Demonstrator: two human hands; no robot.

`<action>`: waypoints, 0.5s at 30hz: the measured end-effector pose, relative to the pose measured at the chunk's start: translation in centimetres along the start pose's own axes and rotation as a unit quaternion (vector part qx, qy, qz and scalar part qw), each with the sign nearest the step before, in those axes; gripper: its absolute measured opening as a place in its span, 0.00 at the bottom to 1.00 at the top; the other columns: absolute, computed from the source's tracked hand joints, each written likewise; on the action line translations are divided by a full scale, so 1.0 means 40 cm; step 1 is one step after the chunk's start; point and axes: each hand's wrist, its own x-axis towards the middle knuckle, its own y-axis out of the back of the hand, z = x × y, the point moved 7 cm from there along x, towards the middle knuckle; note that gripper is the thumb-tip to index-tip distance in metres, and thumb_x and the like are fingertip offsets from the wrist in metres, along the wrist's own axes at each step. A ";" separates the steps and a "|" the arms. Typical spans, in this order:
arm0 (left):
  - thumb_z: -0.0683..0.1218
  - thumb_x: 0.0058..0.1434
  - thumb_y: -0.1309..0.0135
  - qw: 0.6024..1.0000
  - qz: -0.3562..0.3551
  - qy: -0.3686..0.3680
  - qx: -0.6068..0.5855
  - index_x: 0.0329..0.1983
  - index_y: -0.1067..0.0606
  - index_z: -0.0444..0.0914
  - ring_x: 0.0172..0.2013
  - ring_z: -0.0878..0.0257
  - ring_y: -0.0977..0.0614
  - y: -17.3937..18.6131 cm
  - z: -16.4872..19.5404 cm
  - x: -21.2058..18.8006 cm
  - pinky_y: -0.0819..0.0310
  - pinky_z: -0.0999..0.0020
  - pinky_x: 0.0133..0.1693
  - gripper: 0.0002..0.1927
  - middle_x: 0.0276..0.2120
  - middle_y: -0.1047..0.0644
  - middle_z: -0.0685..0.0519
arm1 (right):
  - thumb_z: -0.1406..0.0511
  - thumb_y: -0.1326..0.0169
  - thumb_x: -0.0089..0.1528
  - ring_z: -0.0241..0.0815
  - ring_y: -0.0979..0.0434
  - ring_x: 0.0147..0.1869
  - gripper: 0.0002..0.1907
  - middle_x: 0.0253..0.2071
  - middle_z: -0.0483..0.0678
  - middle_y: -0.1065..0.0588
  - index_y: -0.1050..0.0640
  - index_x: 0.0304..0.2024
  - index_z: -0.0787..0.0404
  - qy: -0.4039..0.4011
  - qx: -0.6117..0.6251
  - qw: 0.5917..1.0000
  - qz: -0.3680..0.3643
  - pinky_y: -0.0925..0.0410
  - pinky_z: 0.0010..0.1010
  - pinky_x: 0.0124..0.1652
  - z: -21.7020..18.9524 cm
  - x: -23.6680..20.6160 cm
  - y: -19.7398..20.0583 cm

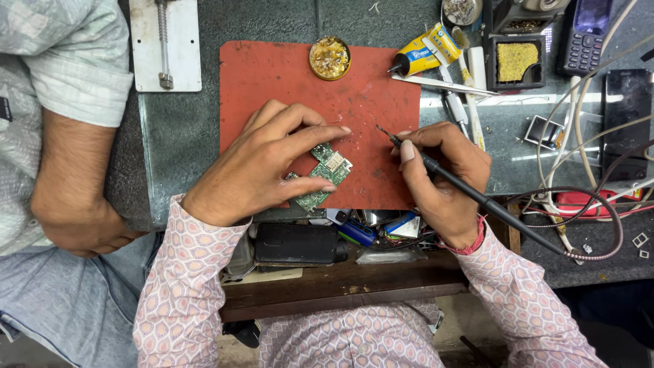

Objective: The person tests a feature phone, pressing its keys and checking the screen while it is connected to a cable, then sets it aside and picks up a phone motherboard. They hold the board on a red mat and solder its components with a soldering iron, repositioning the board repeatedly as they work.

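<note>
Being pinned on the red mat [272,68] by the left hand [262,167], fingers closed on it: green circuit board [321,176], long axis slanting up-right | soldering iron [470,193] being gripped pen-fashion by the right hand [446,177], tip just right of the board, apart from it.

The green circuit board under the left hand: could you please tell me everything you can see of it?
The green circuit board is small, thin and roughly rectangular, lying flat and skewed diagonally on the red mat, near its front edge. Small components and a pale square metal shield sit on its top face. The left hand pins it: the fingers arch over the far end and the thumb presses the near edge. The soldering iron in the right hand points toward it, tip apart.
</note>
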 end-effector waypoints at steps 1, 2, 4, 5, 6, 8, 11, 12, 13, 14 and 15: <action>0.48 0.47 0.29 1.000 0.006 -0.006 0.002 0.58 0.22 0.40 0.47 0.56 0.26 0.006 0.002 0.000 0.27 0.62 0.50 0.32 0.45 0.26 0.52 | 0.73 0.45 0.70 0.34 0.20 0.36 0.02 0.38 0.51 0.21 0.23 0.43 0.69 0.000 0.001 1.000 0.000 0.29 0.21 0.35 -0.001 0.004 -0.001; 0.47 0.48 0.30 0.999 0.000 0.025 -0.035 0.56 0.21 0.40 0.45 0.59 0.25 0.008 -0.008 0.000 0.26 0.64 0.46 0.30 0.43 0.27 0.52 | 0.73 0.45 0.70 0.34 0.20 0.36 0.02 0.38 0.51 0.21 0.23 0.43 0.69 -0.005 0.006 1.000 -0.002 0.29 0.22 0.36 -0.001 0.006 -0.002; 0.46 0.51 0.31 0.990 -0.013 0.085 -0.110 0.53 0.20 0.40 0.39 0.64 0.24 0.006 -0.021 0.000 0.24 0.70 0.37 0.24 0.40 0.29 0.53 | 0.73 0.45 0.70 0.33 0.21 0.36 0.02 0.38 0.50 0.21 0.23 0.43 0.69 -0.015 0.016 1.000 -0.005 0.28 0.23 0.38 -0.003 0.008 0.000; 0.45 0.54 0.32 0.986 -0.007 0.099 -0.132 0.52 0.20 0.40 0.37 0.66 0.24 0.008 -0.020 0.002 0.24 0.71 0.35 0.21 0.39 0.28 0.54 | 0.73 0.46 0.70 0.34 0.21 0.36 0.02 0.38 0.51 0.21 0.23 0.43 0.69 -0.016 0.026 1.000 -0.004 0.28 0.23 0.39 -0.005 0.011 0.000; 0.45 0.56 0.33 0.981 -0.002 0.113 -0.155 0.51 0.19 0.40 0.34 0.68 0.23 0.007 -0.018 0.003 0.24 0.73 0.32 0.19 0.39 0.28 0.55 | 0.73 0.46 0.70 0.34 0.21 0.37 0.02 0.39 0.51 0.21 0.23 0.43 0.70 -0.020 0.036 0.999 -0.003 0.28 0.23 0.39 -0.007 0.011 0.000; 0.44 0.59 0.34 0.971 0.017 0.144 -0.192 0.49 0.19 0.39 0.31 0.70 0.23 0.002 -0.017 0.009 0.25 0.74 0.29 0.14 0.39 0.28 0.55 | 0.73 0.46 0.70 0.34 0.21 0.37 0.02 0.39 0.51 0.21 0.24 0.43 0.70 -0.024 0.058 0.998 0.000 0.28 0.23 0.39 -0.014 0.013 0.002; 0.41 0.63 0.37 0.958 0.070 0.166 -0.223 0.46 0.20 0.35 0.31 0.69 0.21 -0.008 -0.020 0.024 0.22 0.74 0.30 0.10 0.39 0.30 0.53 | 0.73 0.46 0.71 0.33 0.21 0.37 0.03 0.39 0.51 0.21 0.25 0.42 0.70 -0.025 0.079 0.997 0.006 0.28 0.23 0.39 -0.026 0.019 0.014; 0.40 0.64 0.39 0.957 0.095 0.155 -0.226 0.46 0.21 0.34 0.34 0.69 0.19 -0.008 -0.018 0.031 0.18 0.75 0.32 0.09 0.41 0.29 0.54 | 0.73 0.46 0.71 0.33 0.21 0.36 0.03 0.38 0.51 0.21 0.25 0.42 0.70 -0.024 0.077 0.997 0.009 0.28 0.23 0.39 -0.030 0.023 0.019; 0.39 0.66 0.40 0.955 0.119 0.146 -0.231 0.46 0.22 0.32 0.36 0.69 0.17 -0.008 -0.017 0.035 0.15 0.77 0.35 0.08 0.42 0.29 0.54 | 0.73 0.46 0.71 0.33 0.21 0.34 0.03 0.38 0.51 0.21 0.25 0.42 0.70 -0.027 0.076 0.997 0.010 0.28 0.23 0.39 -0.034 0.026 0.023; 0.39 0.67 0.42 0.953 0.135 0.143 -0.232 0.47 0.22 0.32 0.37 0.69 0.16 -0.009 -0.017 0.035 0.16 0.76 0.37 0.07 0.42 0.28 0.53 | 0.73 0.45 0.70 0.33 0.21 0.36 0.04 0.38 0.51 0.21 0.25 0.42 0.70 -0.033 0.077 0.996 0.003 0.28 0.23 0.39 -0.035 0.030 0.024; 0.38 0.68 0.44 0.951 0.151 0.140 -0.232 0.47 0.22 0.32 0.39 0.68 0.16 -0.007 -0.019 0.035 0.16 0.76 0.38 0.07 0.43 0.28 0.53 | 0.72 0.45 0.70 0.34 0.20 0.37 0.04 0.38 0.51 0.20 0.25 0.42 0.70 -0.038 0.080 0.996 -0.003 0.28 0.23 0.39 -0.035 0.037 0.025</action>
